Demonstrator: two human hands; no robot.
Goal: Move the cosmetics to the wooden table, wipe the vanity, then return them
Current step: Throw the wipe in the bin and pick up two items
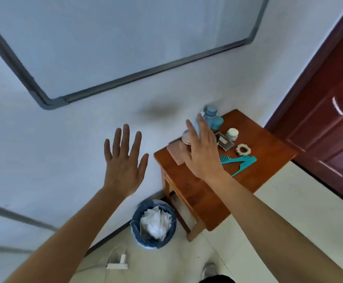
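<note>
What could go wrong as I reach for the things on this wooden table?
The right hand hovers by the blue bottles crowded at the back edge; a sweep could topple them. The pink case sits at the table's left edge, so a nudge might drop it toward the bin.

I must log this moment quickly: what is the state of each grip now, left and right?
Left grip: open, fingers spread, holds nothing.
Right grip: open, fingers straight, above the wooden table, holds nothing.

The wooden table (268, 144) holds blue bottles (212, 118), a white jar (232, 134), a pink box (174, 153), a hair tie (242, 150) and combs (242, 159).
</note>
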